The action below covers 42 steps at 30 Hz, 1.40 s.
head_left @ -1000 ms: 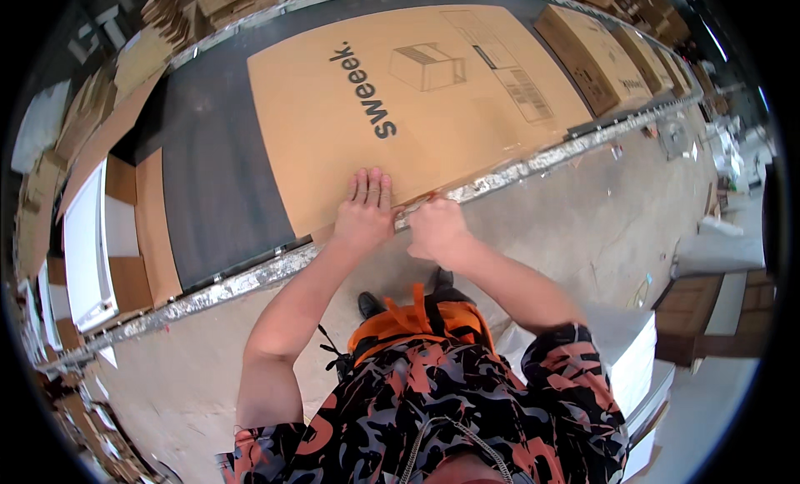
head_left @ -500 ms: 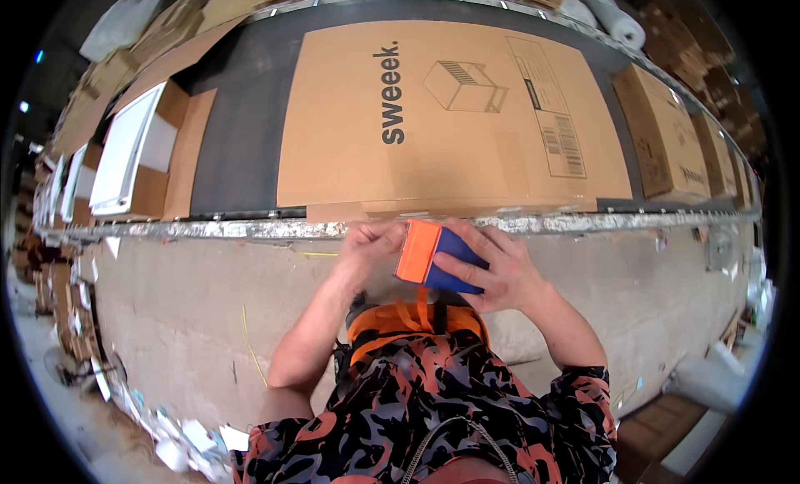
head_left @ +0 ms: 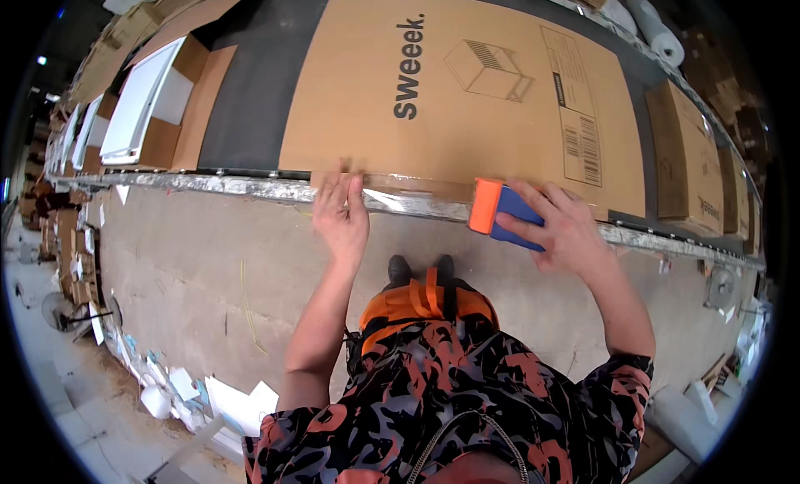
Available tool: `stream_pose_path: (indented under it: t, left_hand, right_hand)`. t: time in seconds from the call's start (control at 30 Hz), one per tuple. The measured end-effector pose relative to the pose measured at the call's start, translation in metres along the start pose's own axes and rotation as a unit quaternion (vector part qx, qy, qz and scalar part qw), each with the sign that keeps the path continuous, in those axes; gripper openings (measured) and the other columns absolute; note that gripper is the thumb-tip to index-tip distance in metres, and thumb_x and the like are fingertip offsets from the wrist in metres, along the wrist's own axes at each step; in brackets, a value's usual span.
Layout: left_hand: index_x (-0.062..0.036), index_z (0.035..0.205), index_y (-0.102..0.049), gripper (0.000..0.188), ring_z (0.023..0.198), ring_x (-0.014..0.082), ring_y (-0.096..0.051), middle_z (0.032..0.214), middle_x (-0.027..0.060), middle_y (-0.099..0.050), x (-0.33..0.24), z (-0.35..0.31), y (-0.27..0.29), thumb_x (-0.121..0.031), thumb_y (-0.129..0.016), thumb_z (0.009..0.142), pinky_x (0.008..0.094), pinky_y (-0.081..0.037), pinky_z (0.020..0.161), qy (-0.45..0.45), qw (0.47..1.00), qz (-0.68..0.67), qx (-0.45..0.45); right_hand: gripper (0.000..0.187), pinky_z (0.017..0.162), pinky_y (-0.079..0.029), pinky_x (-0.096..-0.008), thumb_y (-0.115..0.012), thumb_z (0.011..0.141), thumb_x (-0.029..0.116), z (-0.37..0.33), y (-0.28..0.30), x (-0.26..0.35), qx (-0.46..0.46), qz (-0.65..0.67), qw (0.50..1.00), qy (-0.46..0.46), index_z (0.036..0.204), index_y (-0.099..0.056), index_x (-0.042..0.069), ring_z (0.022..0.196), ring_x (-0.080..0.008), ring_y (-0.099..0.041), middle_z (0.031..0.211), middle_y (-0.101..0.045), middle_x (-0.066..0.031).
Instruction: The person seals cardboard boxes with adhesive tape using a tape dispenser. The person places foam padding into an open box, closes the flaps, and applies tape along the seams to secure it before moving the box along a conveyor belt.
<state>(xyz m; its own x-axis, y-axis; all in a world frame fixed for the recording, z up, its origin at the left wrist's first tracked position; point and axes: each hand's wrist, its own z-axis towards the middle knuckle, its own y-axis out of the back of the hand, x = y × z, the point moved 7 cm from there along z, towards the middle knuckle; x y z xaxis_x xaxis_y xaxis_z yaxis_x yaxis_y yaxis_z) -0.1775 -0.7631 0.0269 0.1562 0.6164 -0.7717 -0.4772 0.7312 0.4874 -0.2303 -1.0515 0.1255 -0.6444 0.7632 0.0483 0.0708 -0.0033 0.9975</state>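
A large flat brown carton [head_left: 500, 151] lies before me on a dark conveyor. My right hand [head_left: 562, 226] grips an orange and blue tape dispenser [head_left: 484, 207] at the carton's near edge, right of centre. A strip of clear shiny tape [head_left: 408, 199] runs leftward from the dispenser along that edge. My left hand [head_left: 340, 217] is at the near edge further left, by the tape's other end. Its fingers stretch up against the carton, with the thumb apart; the fingertips are slightly blurred.
White panels in an opened carton [head_left: 142, 109] stand on the belt [head_left: 250, 101] at left. More brown cartons [head_left: 687, 167] follow at right. A metal rail [head_left: 258, 187] borders the conveyor. A fan [head_left: 58, 311] and scattered white scraps [head_left: 179, 384] are at lower left.
Both hands have moved forward to the carton's near edge and spread apart. The dispenser has shifted right, and a length of tape now stretches between it and the left hand.
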Motion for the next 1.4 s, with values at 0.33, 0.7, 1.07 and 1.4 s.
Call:
stream_pose_path:
  t: [0.33, 0.7, 1.07, 1.4]
  left_hand:
    - [-0.0074, 0.142, -0.04, 0.071, 0.139, 0.046, -0.019, 0.154, 0.0198, -0.019, 0.025, 0.02, -0.011, -0.031, -0.072, 0.082, 0.0565, -0.017, 0.112, -0.085, 0.986, 0.069, -0.124]
    - [-0.0054, 0.139, -0.044, 0.055, 0.132, 0.0405, -0.039, 0.143, 0.0111, -0.045, -0.032, -0.008, -0.111, -0.039, -0.039, 0.095, 0.0527, -0.03, 0.108, -0.384, 0.887, 0.234, 0.105]
    - [0.0029, 0.141, -0.035, 0.063, 0.135, 0.0413, -0.033, 0.145, 0.0209, -0.037, -0.071, -0.028, -0.142, -0.035, -0.049, 0.094, 0.0498, -0.027, 0.112, -0.401, 0.847, 0.3, 0.176]
    - [0.0094, 0.142, -0.024, 0.086, 0.141, 0.0425, -0.019, 0.149, 0.0281, -0.024, -0.271, -0.163, -0.331, -0.051, -0.052, 0.088, 0.0494, -0.014, 0.116, -0.467, 0.74, 0.225, 0.428]
  right_hand:
    - [0.061, 0.079, -0.052, -0.0354, -0.073, 0.058, 0.022, 0.034, -0.012, -0.011, 0.082, -0.072, 0.991, -0.071, 0.119, -0.065, 0.027, 0.106, -0.0246, -0.052, 0.137, -0.046, -0.0065]
    - [0.047, 0.073, -0.053, -0.0359, -0.068, 0.067, 0.022, 0.036, -0.035, -0.003, 0.142, -0.079, 0.986, -0.022, 0.11, -0.064, 0.004, 0.102, -0.0311, -0.058, 0.13, -0.048, -0.0233]
    - [0.028, 0.072, -0.048, -0.0341, -0.066, 0.073, 0.013, -0.221, -0.054, -0.168, 0.175, -0.13, 0.951, -0.217, 0.101, -0.07, 0.011, 0.096, -0.0248, -0.06, 0.126, -0.056, -0.016]
    - [0.026, 0.062, -0.048, -0.0309, -0.066, 0.07, 0.015, -0.168, -0.069, -0.134, 0.285, -0.205, 0.905, -0.24, 0.095, -0.072, 0.007, 0.084, -0.026, -0.06, 0.107, -0.066, -0.0168]
